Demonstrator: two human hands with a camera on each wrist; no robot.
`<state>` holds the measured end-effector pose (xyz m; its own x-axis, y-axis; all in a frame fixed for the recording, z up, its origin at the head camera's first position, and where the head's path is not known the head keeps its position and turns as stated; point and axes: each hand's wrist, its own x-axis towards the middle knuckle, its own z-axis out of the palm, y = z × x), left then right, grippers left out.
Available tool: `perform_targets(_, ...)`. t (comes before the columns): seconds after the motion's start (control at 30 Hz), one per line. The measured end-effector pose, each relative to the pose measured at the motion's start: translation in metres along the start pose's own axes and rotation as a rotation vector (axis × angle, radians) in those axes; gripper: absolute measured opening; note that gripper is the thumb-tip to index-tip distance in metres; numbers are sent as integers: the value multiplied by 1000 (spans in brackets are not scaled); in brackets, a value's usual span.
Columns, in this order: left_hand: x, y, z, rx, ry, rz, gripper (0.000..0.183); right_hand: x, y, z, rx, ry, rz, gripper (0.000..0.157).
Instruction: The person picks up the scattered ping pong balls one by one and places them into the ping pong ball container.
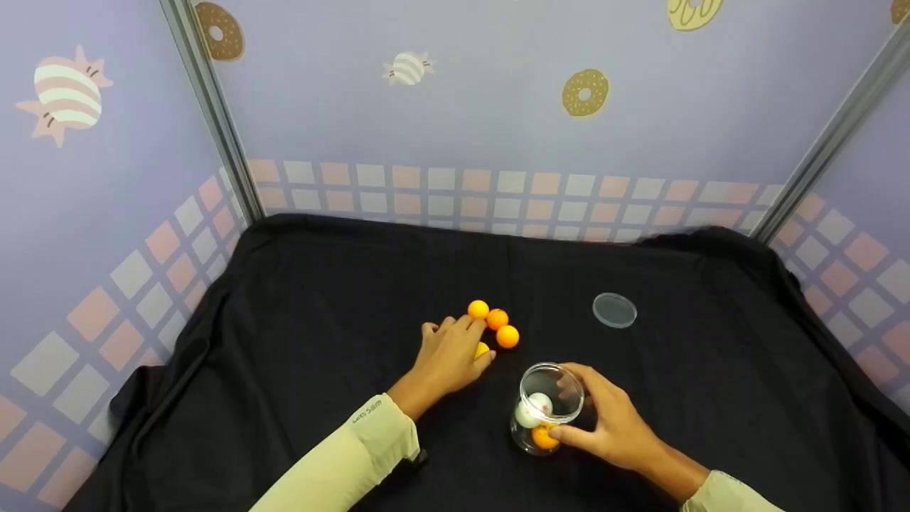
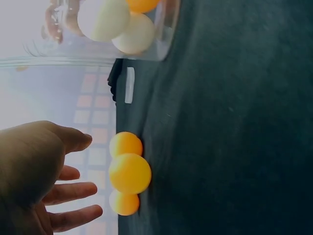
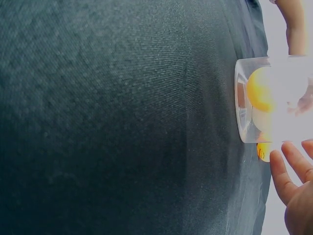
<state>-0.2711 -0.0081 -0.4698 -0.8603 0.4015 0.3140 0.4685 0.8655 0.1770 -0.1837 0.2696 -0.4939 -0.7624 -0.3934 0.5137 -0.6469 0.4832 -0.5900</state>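
My left hand (image 1: 449, 353) reaches over a yellow-orange ball (image 1: 482, 350), fingers and thumb spread. The left wrist view shows a gap between the fingertips and the nearest ball (image 2: 130, 174). Just past the fingers sit more orange balls (image 1: 507, 336), grouped close together on the cloth. My right hand (image 1: 613, 425) holds a clear, lidless jar (image 1: 522, 444) from its right side, thumb in front and fingers behind. White balls (image 1: 538, 404) and an orange ball (image 1: 544, 436) lie inside the jar, which stands on the cloth. Part of the yellow-orange ball is hidden by the left hand.
A clear round lid (image 1: 615, 311) lies flat behind the jar, to its right. Black cloth (image 1: 341, 306) with folds at its edges covers the table. Patterned panels (image 1: 483, 107) enclose the back and both sides.
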Motion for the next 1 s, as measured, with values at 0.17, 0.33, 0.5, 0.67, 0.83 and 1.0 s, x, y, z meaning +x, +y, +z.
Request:
perform_targets(0.17, -1, -6, 9, 20, -13, -6, 45, 1, 0, 0, -2, 1, 2, 81)
perform_targets(0.33, -2, -10, 15, 28, -31, -13, 46, 1, 0, 0, 7, -3, 3, 81)
perform_targets(0.5, -3, -11, 19, 37, -29, -14, 44, 0, -1, 0, 16, -5, -2, 81)
perform_targets(0.67, -4, -11, 21, 40, -43, -17, 44, 0, 0, 0, 8, -5, 0, 81)
perform_targets(0.83, -4, -12, 22, 37, -50, -20, 44, 0, 0, 0, 4, -7, 1, 81)
perform_targets(1.0, -4, -12, 25, 36, -68, -24, 45, -1, 0, 0, -4, -5, 5, 81)
